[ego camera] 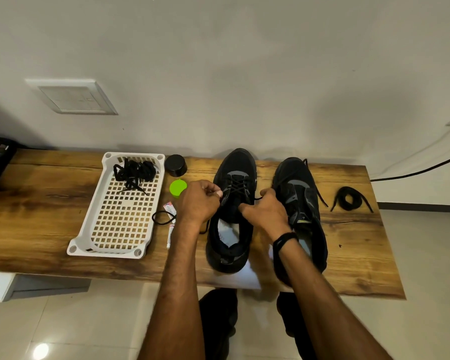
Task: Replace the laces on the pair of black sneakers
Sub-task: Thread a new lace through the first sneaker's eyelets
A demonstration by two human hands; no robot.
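- Sneakers, both black, stand side by side on a wooden table (50,203), toes toward the wall. The left sneaker (234,175) and the right sneaker (300,193) rest partly on a white sheet (242,278).
- A black lace (238,184) criss-crosses the left sneaker's eyelets.
- The left hand (200,201) is at that sneaker's left side, its fingers curled and pinching one end of the lace.
- The right hand (266,213), with a black wristband (283,241), sits between the two sneakers. Its curled fingers pinch the other end.
- A loose lace (320,196) lies across the right sneaker and trails onto the table.
- A coiled lace (350,194) lies well to the right.
- To the left, a white basket (105,252) holds a tangled bundle of laces (135,171).
- A black lid (176,165), a green cap (177,187) and a small tube (171,231) lie between the basket and the left sneaker.
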